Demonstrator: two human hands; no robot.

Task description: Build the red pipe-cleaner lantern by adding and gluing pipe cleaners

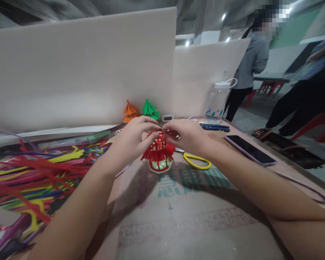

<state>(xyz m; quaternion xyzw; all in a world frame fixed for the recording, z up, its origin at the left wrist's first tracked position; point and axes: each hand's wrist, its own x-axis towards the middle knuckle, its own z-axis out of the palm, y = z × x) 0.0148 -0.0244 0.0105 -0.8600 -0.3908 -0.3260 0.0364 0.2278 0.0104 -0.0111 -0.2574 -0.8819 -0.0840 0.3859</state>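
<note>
A small red pagoda made of pipe cleaners [158, 153], with a fringed tier and an open frame, stands upright on a pale base in front of me. My left hand [139, 135] is closed at its upper left, thumb and fingers bent in at the top. From the other side my right hand [188, 135] closes on the top with curled fingers. Both sets of fingertips nearly meet there and hide the pagoda's tip. Yellow-handled scissors [197, 161] lie just below my right hand. Behind my hands stand an orange pipe-cleaner pagoda [130, 110] and a green one [149, 108].
Many coloured pipe cleaners [40, 173] are heaped on the left. At the right are a clear water bottle [215, 103], dark blue pliers [215, 127] and a phone [249, 150]. White boards [83, 68] rise behind the table; two people stand beyond, at right.
</note>
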